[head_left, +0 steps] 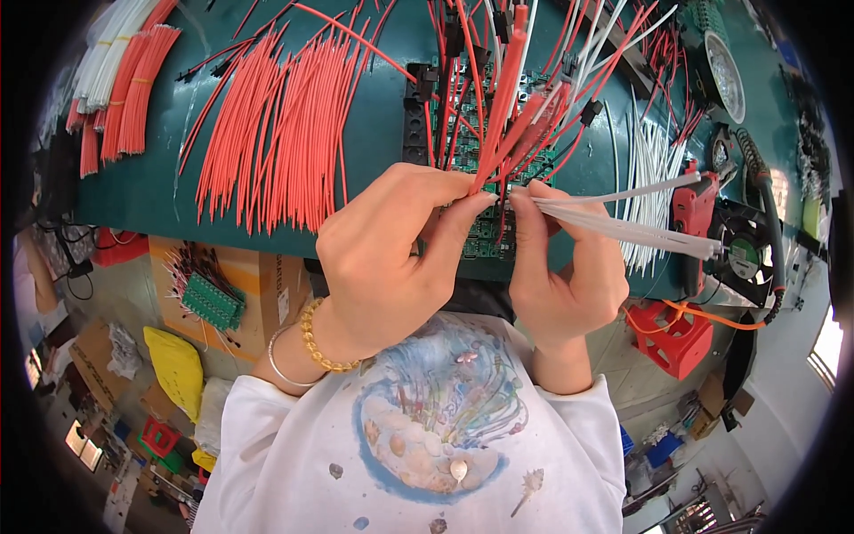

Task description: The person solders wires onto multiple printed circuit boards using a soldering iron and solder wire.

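White wires (pixel 658 234) in the right hand (pixel 569 276), far ends rightward

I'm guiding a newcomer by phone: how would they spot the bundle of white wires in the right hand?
At the green table, find the right hand. From its pinch, a bundle of white wires sticks out toward the picture's right. Unlike the loose white wires lying on the table, these are held in the hand.

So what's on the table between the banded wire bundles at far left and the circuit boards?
Mainly a spread of red wires, then some bare green table before the circuit boards; the head view shows it.
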The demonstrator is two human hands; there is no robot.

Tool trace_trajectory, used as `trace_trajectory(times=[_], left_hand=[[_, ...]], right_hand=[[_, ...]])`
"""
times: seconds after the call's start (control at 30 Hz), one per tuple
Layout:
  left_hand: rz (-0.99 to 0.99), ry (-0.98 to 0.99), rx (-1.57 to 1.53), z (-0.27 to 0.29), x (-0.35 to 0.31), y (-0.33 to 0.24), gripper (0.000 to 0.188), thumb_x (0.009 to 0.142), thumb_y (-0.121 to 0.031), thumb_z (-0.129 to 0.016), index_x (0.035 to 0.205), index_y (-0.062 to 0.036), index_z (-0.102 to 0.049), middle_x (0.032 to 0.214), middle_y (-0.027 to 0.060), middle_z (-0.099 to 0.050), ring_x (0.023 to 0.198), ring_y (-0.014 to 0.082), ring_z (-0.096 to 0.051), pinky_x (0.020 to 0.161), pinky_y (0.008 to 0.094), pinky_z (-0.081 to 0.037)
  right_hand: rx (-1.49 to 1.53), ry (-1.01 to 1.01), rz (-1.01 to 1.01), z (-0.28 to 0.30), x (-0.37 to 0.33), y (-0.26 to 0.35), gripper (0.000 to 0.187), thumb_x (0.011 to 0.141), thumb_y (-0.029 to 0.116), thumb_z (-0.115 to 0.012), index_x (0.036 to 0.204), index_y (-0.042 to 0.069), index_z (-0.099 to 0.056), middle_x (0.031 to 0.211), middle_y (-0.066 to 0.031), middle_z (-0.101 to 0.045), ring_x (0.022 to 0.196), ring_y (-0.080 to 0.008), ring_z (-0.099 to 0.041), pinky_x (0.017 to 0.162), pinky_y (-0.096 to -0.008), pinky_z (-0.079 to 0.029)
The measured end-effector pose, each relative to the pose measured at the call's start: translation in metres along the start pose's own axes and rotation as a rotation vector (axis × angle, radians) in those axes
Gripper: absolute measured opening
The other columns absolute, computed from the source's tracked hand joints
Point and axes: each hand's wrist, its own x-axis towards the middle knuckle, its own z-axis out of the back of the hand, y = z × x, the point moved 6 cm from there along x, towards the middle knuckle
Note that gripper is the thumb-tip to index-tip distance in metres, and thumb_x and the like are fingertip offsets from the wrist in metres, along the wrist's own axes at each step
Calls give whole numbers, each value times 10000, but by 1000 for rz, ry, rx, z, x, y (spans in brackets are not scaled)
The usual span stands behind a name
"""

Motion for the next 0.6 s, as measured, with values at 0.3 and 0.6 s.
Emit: trace_trajectory(times=[0.3,0.6], left_hand=[[70,-59,-99,15,-7,1,145,729,42,-748,838,24,-654,750,82,-657,488,68,-507,419,197,-369],[73,5,10,13,-9,-8,161,711,33,-767,836,25,-666,745,78,-679,467,103,-526,434,217,-401]], right_hand=[[-27,-19,89,0,-1,3,241,671,-104,-741,880,-72,-627,758,-116,-649,575,-246,-591,497,-298,-475],[0,-7,83,0,0,2,235,663,-111,-745,850,-65,-611,774,-133,-666,595,-251,-601,505,-301,-478]])
